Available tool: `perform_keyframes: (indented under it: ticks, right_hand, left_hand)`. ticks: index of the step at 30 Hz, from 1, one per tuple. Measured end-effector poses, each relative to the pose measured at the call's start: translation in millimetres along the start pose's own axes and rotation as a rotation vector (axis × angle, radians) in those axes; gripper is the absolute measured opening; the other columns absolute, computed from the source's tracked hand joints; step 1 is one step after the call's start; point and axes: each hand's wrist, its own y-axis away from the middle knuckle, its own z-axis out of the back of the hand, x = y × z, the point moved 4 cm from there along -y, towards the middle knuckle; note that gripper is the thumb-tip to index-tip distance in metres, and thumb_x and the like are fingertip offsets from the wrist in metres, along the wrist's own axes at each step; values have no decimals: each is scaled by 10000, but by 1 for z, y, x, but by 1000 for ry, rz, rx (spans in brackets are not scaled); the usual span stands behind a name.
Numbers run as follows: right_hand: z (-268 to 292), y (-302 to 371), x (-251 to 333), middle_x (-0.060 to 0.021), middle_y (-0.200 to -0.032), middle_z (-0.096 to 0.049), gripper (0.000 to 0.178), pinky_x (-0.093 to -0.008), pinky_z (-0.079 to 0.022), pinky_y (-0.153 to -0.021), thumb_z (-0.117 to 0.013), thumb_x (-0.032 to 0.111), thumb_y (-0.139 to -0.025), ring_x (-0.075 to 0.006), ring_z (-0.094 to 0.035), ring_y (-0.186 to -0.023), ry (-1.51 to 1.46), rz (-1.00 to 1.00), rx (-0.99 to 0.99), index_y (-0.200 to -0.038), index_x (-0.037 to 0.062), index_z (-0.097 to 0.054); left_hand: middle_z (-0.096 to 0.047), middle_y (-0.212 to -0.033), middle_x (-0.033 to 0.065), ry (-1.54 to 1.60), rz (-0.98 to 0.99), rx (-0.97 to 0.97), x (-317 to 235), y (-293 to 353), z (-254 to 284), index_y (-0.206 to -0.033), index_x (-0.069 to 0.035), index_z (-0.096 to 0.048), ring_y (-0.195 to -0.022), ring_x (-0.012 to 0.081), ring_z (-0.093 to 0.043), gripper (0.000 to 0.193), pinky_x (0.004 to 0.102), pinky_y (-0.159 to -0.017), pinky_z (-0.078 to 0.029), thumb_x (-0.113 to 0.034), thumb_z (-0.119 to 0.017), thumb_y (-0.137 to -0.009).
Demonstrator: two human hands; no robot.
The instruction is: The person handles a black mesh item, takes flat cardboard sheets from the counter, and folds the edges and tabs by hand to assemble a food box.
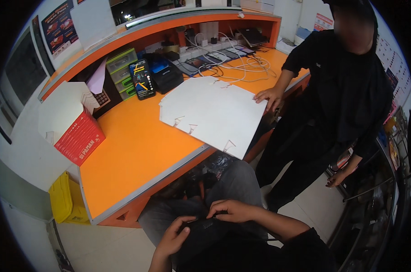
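My left hand (172, 236) and my right hand (231, 211) are low over my lap, fingers curled at the edge of something black (207, 224). It blends into my dark clothing, so I cannot tell whether it is a separate object or cloth. Beyond my knees, a flat white cardboard sheet (210, 113) with cut slots lies on the orange desk (128, 131), one corner jutting past the front edge. A co-worker's hand (269, 97) rests on its right corner. Neither of my hands touches the sheet.
Nested red cartons (80, 138) stand at the desk's left end, above a yellow bin (68, 199). A phone (142, 79), a black device (167, 72), green drawers (123, 68) and tangled white cables (232, 63) line the back. The co-worker (328, 86) stands to the right.
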Motion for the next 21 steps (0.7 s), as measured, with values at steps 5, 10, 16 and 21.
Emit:
perform_keyframes:
  ticks: [5,10,16,21]
  right_hand:
    - [1,4,14,-110,-1089,-707,224,-387,-507,-962,-668,54,-953,-290,-682,-1074,45,100,-117,-1165,43,-741]
    - [5,20,11,-102,-1026,-710,202,-397,-529,-877,-686,100,-960,-298,-691,-1022,135,125,-156,-1144,40,-745]
    - [4,19,18,-99,-990,-697,156,-413,-532,-854,-692,109,-956,-317,-679,-992,245,168,-204,-1088,48,-748]
    - [6,17,19,-103,-953,-676,141,-421,-530,-847,-698,99,-943,-316,-668,-958,267,190,-171,-1063,43,-744]
  left_hand:
    - [-688,-1130,140,-417,-122,29,-43,-12,-16,-1162,-6,-702,-1105,257,-655,261,339,-978,-481,-118,-718,-927]
    - [-688,-1005,122,-452,-141,22,-38,-26,-23,-1059,1,-711,-968,247,-679,185,327,-867,-508,-95,-743,-905]
    - [-670,-937,127,-496,-174,-3,-36,-26,-20,-982,5,-693,-903,251,-669,110,326,-812,-505,-77,-721,-916]
    - [-663,-905,124,-494,-176,-47,-29,-22,-14,-943,4,-671,-883,252,-668,82,330,-803,-506,-66,-707,-921]
